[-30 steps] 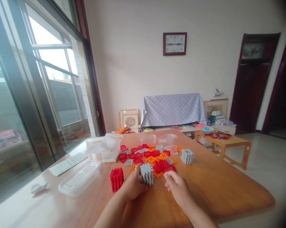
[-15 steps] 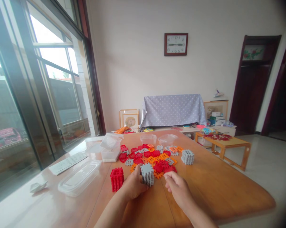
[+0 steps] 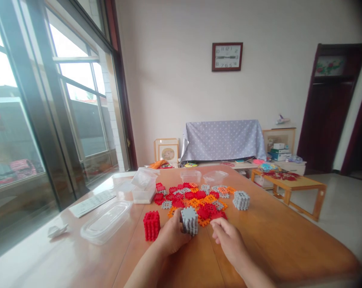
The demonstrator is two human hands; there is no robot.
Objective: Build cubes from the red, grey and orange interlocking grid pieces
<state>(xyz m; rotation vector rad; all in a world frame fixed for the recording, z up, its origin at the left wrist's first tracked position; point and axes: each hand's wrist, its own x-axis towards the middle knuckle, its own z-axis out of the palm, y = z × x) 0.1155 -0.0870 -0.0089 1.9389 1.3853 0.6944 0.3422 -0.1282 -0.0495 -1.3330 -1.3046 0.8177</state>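
Observation:
My left hand (image 3: 172, 237) is closed around the near side of a stack of grey interlocking plastic pieces (image 3: 190, 221) standing on the table. My right hand (image 3: 230, 239) is held just to the right, its fingers curled together at the edge of the loose pieces; whatever might be between its fingertips is hidden. Red, orange and grey flat notched pieces (image 3: 196, 195) lie in a spread heap beyond both hands. Left of my left hand stands a red stack (image 3: 151, 226) of the same kind. Another grey stack (image 3: 241, 200) stands at the heap's right.
A clear plastic lid (image 3: 106, 222), a printed sheet (image 3: 92, 203) and a crumpled wrapper (image 3: 57, 231) lie on the table's left side. Clear containers (image 3: 143, 194) stand behind the heap. A low wooden table (image 3: 304, 184) is on the floor at the right.
The whole view has shifted slightly, so the scene sits a little farther right. Both hands keep nearly the same pose beside the grey stack.

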